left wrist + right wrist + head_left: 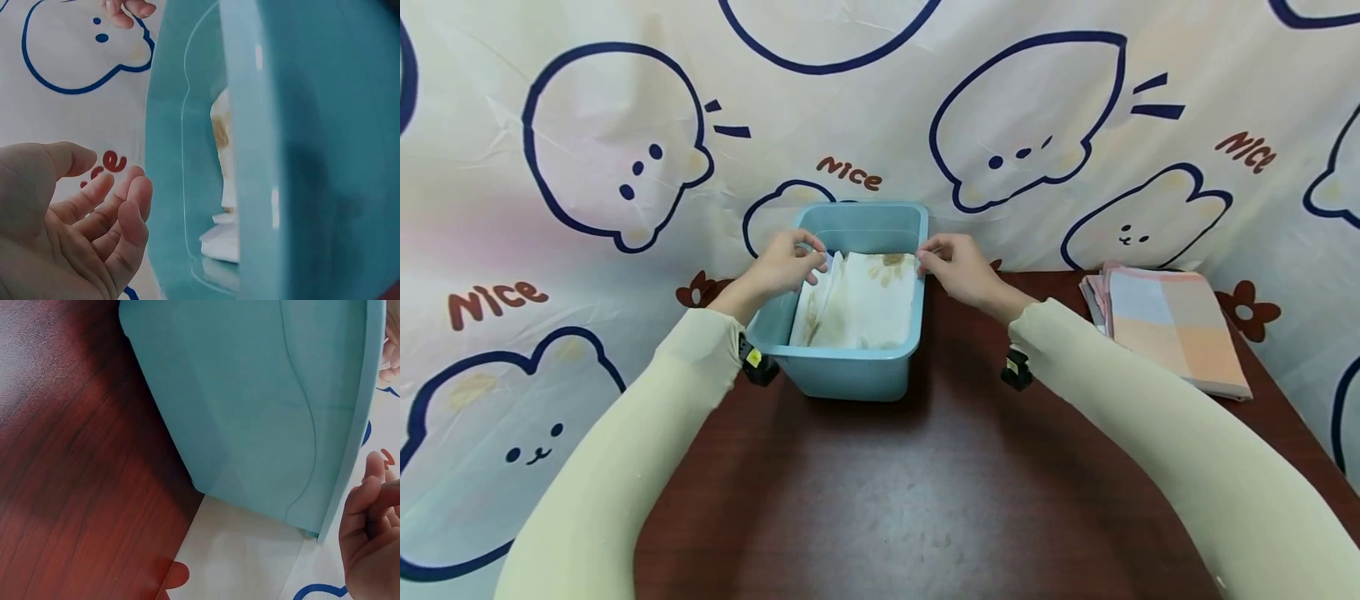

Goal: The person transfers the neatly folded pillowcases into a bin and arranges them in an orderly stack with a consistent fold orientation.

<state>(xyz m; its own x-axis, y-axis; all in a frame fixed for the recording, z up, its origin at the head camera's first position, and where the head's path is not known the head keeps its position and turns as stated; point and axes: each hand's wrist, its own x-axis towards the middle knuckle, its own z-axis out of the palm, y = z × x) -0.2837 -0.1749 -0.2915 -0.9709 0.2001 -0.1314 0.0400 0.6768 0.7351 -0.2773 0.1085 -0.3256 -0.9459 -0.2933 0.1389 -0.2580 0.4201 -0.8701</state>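
Note:
A light blue plastic bin (850, 377) stands on the table against the patterned backdrop. Inside it, folded white cloths with brown-yellow print (876, 304) stand side by side, one narrow fold (815, 310) leaning along the left. My left hand (786, 265) hovers over the bin's left side, fingers loosely bent; the left wrist view shows nothing between thumb and fingertips. Over the right rim is my right hand (957, 268), its fingers loosely curled and, in the right wrist view, without anything in them. From there the bin's outer wall (244, 412) hides the cloths.
A folded checked cloth (1172, 325) in pink, orange and grey-blue lies at the table's right edge. The dark red-brown wooden table (880, 500) stretches in front of the bin. Behind hangs a white sheet (880, 108) printed with cartoon outlines.

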